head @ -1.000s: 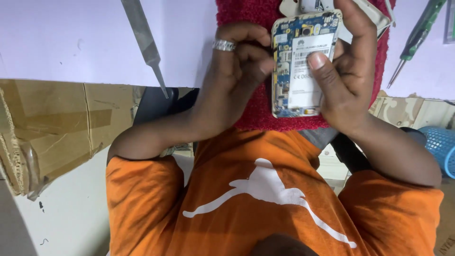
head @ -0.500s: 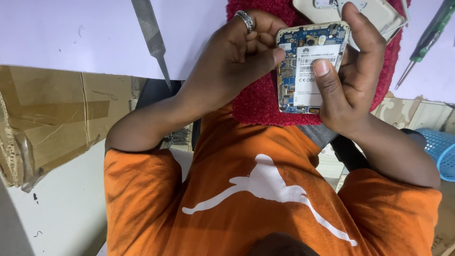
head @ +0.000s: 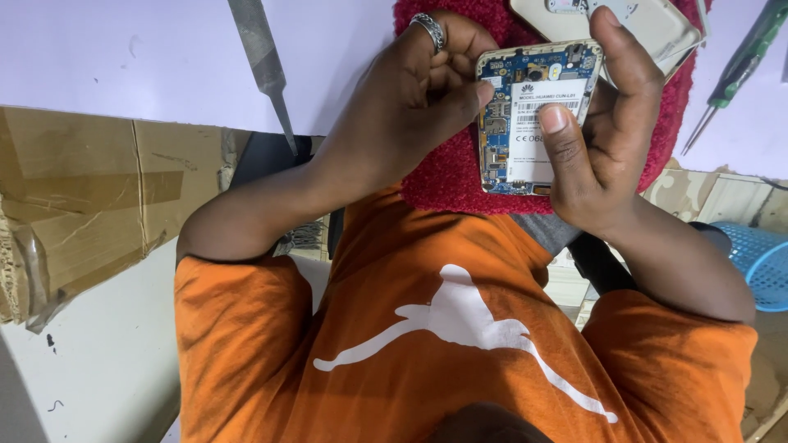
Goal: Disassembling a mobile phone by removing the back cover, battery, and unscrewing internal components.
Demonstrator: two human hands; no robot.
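In the head view, the right hand [head: 607, 139] is closed around an opened phone [head: 525, 123]. Its thumb lies flat across the white label in the middle of the phone. Its fingers curl over the phone's far end and right side, so the grip is firm and the hand is barely open. The left hand [head: 410, 107], which wears a silver ring [head: 428, 30], is bunched almost shut. Its fingertips [head: 480, 86] are pinched together against the phone's upper left edge, next to the blue circuit board. Whether they hold some small part there is too fine to tell.

The phone has its back off and faces up toward the camera, showing the blue board and the white label. Its long axis runs away from the person's chest toward the far edge of the worktop, leaning only slightly. The end with the crowded board points away from the person and the plainer end points back at the orange shirt [head: 427, 328]. The phone is over a red towel [head: 443, 176], near the worktop's near edge. It is not clear whether its lower end rests on the towel.

A pale back cover [head: 648, 25] lies on the towel just beyond the phone, partly behind the right hand's fingers. Further left on the white worktop [head: 123, 49] lies a metal file [head: 263, 57], its tang pointing toward the near edge. A green-handled screwdriver [head: 743, 61] lies toward the right side. Below the near edge, a sheet of cardboard [head: 90, 197] is on the left and a blue basket [head: 767, 262] is on the right.
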